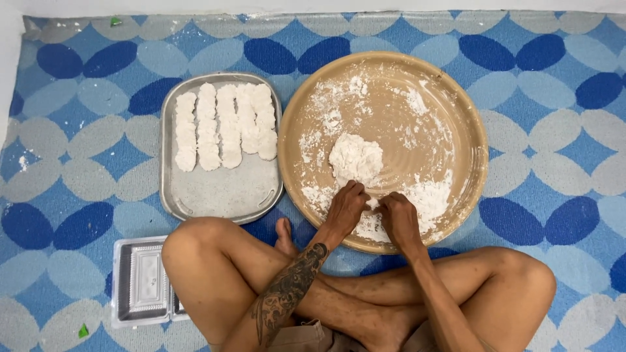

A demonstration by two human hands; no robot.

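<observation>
A wide tan round basin (456, 117) dusted with white flour holds a white lump of dough (355, 158) near its middle. My left hand (345, 207) rests at the lump's near edge, fingers curled on the dough. My right hand (398, 218) lies beside it over loose flour (430, 195), fingers bent down and pinching a small bit of dough between the two hands. A metal tray (222, 192) to the left carries several rows of flat white dough pieces (225, 124).
I sit cross-legged on a blue patterned mat (554, 98), my knees (195, 244) close to the basin and tray. A clear plastic container (140, 280) lies by my left knee. Small green scraps (83, 331) dot the mat.
</observation>
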